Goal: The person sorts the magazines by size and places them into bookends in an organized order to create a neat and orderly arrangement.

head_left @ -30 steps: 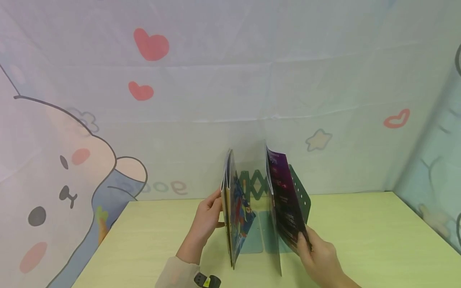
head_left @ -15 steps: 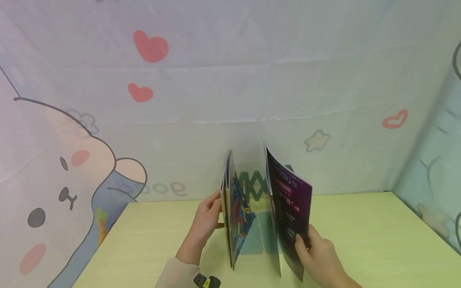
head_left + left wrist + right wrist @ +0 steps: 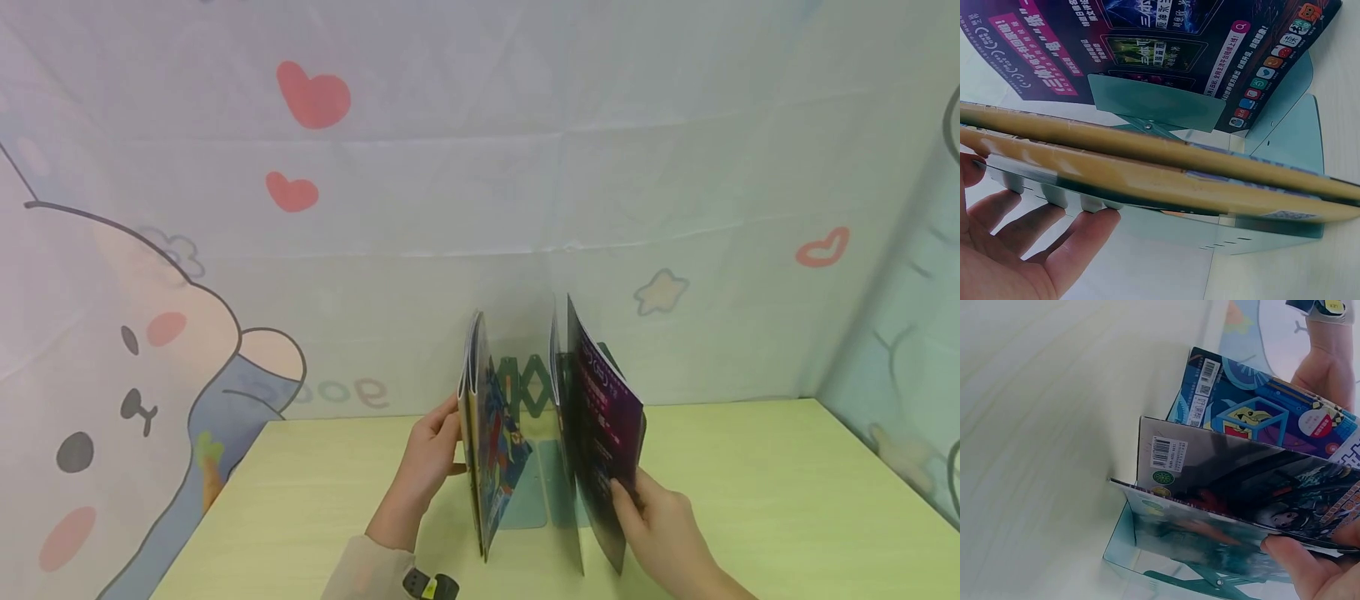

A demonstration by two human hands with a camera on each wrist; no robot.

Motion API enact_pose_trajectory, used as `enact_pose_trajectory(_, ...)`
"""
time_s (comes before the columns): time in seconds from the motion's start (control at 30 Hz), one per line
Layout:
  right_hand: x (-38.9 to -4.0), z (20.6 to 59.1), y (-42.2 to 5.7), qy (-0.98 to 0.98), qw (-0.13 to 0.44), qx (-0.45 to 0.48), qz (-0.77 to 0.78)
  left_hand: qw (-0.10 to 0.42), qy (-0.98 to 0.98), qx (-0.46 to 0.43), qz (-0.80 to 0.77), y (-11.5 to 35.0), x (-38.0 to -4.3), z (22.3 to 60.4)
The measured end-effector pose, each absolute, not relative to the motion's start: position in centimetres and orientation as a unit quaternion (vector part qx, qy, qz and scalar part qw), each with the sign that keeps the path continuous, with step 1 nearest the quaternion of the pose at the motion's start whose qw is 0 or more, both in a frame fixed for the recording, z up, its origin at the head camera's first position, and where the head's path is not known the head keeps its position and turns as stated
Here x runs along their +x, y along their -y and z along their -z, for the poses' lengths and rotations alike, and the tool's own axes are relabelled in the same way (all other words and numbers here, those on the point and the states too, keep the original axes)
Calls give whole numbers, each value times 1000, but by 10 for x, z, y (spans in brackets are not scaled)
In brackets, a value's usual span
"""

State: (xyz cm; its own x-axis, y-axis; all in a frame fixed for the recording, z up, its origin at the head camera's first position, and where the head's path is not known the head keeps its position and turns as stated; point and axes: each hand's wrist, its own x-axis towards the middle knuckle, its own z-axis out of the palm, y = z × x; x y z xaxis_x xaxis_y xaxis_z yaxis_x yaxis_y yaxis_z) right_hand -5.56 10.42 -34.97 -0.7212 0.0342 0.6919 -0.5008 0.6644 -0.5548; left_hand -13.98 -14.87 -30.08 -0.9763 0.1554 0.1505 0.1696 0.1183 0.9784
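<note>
In the head view my right hand [image 3: 663, 525] pinches a thin magazine [image 3: 600, 417] with a dark purple cover, thumb on that cover and fingers behind. Another upright magazine [image 3: 567, 467] is just left of it, with a narrow gap between them at the top. My left hand [image 3: 427, 458] is beside a stack of upright magazines [image 3: 474, 450]. In the left wrist view its fingers [image 3: 1085, 240] reach the outer plate of a green extendable bookend [image 3: 1260, 231], extended and touching the metal. The purple magazine [image 3: 1029, 50] shows beyond the stack.
The bookend's folding lattice [image 3: 535, 386] and its flat base plates [image 3: 525, 500] lie between the two groups. A pale yellow-green table [image 3: 780, 492] spreads on both sides. A printed cloth [image 3: 480, 167] with hearts and a cartoon animal hangs behind.
The purple magazine has turned so more of its cover shows, and its upper edge has shifted right, away from its upright neighbour. My left hand and the stack beside it have stayed put.
</note>
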Motion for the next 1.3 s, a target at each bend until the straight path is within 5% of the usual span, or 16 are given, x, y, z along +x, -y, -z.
enact_pose_trajectory(0.27, -62, 349, -100, 844, 347, 135, -387, 5, 749, -107, 653, 149, -140, 302)
enact_pose_trajectory(1.1, -50, 338, -94, 874, 154, 68, -457, 3, 751, -109, 651, 149, -140, 302)
enact_pose_trajectory(1.3, -49, 337, -92, 883, 150, 64, -440, 4, 747, -108, 656, 148, -140, 302)
